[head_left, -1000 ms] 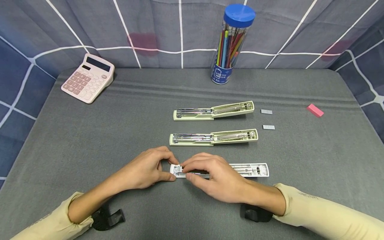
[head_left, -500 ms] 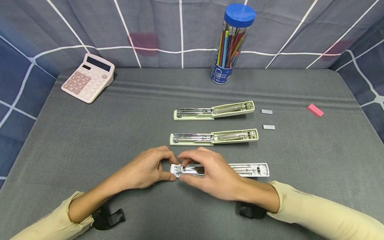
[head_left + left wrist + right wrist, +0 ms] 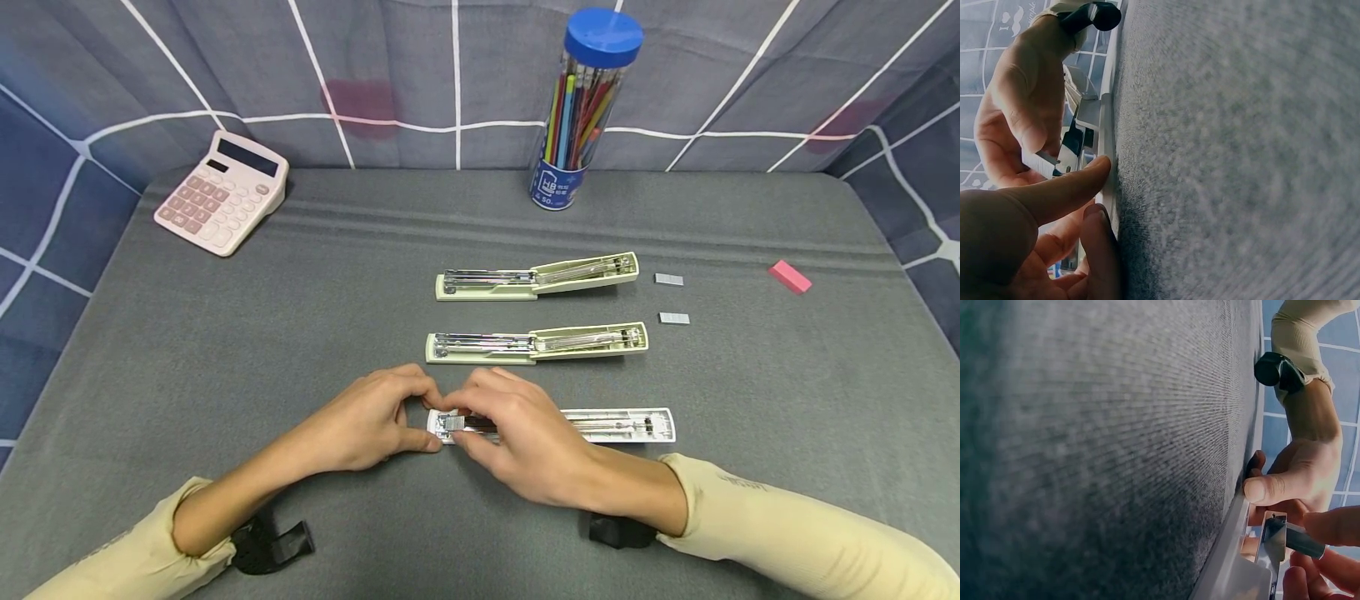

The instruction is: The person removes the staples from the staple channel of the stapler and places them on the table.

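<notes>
A white stapler lies swung open on the grey cloth, with its metal magazine exposed toward the left. My left hand grips the stapler's left end between thumb and forefinger. Over that same end, my right hand pinches a short strip of staples between thumb and fingers. In the right wrist view the staple strip sticks out sideways, tilted, right at the tip of the magazine. Part of the magazine is hidden under my right hand in the head view.
Two pale green staplers, one nearer and one farther, lie open beyond the white one. Two staple strips sit to their right, then a pink eraser. A pencil tube and a pink calculator stand at the back.
My right hand has shifted left, and its fingers, earlier spread around the strip, now pinch the staple strip, which has moved slightly right. My left hand holds its place.
</notes>
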Motion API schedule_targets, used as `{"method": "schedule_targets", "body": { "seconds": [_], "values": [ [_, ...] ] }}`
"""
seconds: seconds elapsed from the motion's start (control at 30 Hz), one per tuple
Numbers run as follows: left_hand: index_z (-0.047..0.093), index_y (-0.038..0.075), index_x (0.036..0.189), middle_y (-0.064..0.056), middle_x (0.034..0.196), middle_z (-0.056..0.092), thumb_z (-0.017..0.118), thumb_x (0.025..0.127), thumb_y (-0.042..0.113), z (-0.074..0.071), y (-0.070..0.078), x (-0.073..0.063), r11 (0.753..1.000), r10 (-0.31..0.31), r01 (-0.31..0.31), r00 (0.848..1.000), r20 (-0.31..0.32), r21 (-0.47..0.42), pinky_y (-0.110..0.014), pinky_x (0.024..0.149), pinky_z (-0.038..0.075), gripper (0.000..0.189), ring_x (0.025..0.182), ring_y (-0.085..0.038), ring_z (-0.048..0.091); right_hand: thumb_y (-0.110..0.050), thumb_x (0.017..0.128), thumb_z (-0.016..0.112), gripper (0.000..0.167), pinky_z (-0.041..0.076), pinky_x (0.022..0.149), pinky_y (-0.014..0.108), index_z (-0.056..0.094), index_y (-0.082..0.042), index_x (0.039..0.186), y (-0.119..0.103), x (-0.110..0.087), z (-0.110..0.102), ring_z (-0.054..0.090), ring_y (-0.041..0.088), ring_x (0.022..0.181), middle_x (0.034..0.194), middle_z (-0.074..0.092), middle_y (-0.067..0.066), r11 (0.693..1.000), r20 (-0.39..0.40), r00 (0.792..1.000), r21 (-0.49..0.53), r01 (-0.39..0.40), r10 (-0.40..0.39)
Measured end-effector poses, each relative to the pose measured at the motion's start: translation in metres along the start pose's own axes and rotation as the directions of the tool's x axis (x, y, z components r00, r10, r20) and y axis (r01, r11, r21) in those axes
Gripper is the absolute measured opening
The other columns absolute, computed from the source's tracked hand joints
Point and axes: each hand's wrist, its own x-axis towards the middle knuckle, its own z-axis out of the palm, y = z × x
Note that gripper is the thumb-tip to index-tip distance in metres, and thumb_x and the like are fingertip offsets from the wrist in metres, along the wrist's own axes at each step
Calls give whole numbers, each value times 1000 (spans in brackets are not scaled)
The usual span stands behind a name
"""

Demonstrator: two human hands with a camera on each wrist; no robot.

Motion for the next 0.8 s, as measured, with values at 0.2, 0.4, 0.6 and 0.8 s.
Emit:
{"method": "schedule_targets", "body": {
  "seconds": [0.2,0.4,0.6,0.8],
  "values": [
    [71,21,95,11,93,60,87,76,22,0,1,0,1000,4,-4,1000,1,-14,-26,56,44,25,59,-2,50,-12,83,80,31,41,67,23,73,-8,112,-1,-2,-1,49,10,76,87,55,-7,1000,7,1000,-7,-27,27],
    [71,23,95,10,92,60,86,77,21,-1,1,0,999,-7,7,1000,11,-33,-26,55,44,24,59,-4,51,-13,84,79,28,40,70,24,74,-7,111,0,-2,-1,45,7,79,87,52,-9,996,38,998,-78,-37,40],
    [71,22,94,11,91,60,87,76,21,0,1,0,999,-4,4,1000,2,-34,-26,56,45,24,59,-3,51,-9,88,74,31,40,73,26,72,-7,119,0,-3,-6,44,8,84,88,49,-9,992,67,997,-120,-30,38],
    [71,19,95,10,93,61,87,75,21,0,0,0,1000,-6,6,1000,0,-29,-26,56,45,25,59,-3,52,-7,92,66,29,39,80,29,69,-5,121,-2,-5,-14,43,12,93,94,46,-7,993,53,999,-118,3,3]
  ]
}}
